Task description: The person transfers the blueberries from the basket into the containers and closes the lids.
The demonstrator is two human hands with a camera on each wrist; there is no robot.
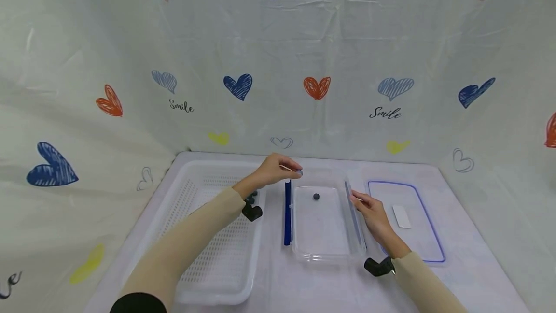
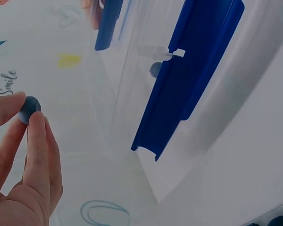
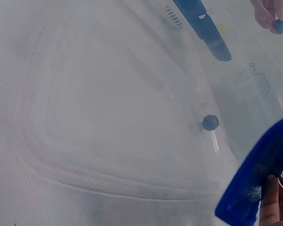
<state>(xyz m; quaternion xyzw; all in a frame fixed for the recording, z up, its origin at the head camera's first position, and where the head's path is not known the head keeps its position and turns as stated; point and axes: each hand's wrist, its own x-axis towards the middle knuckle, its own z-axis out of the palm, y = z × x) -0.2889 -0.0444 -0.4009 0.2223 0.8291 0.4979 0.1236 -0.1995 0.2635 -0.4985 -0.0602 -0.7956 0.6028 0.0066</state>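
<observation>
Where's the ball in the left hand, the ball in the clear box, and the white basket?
Held ball (image 2: pixel 29 108): left wrist view, visible middle.
Boxed ball (image 1: pixel 316 196): head view, visible middle.
White basket (image 1: pixel 219 251): head view, perforated floor.

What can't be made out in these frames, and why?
Dark balls in the white basket: count unclear; head view, partly behind left wrist camera; left wrist view, cut by bottom-right corner.
Held ball: head view, mostly covered by left hand.
Right hand: right wrist view, cut off by right and bottom edges.
White rectangular piece: head view, any markings too small to tell.
</observation>
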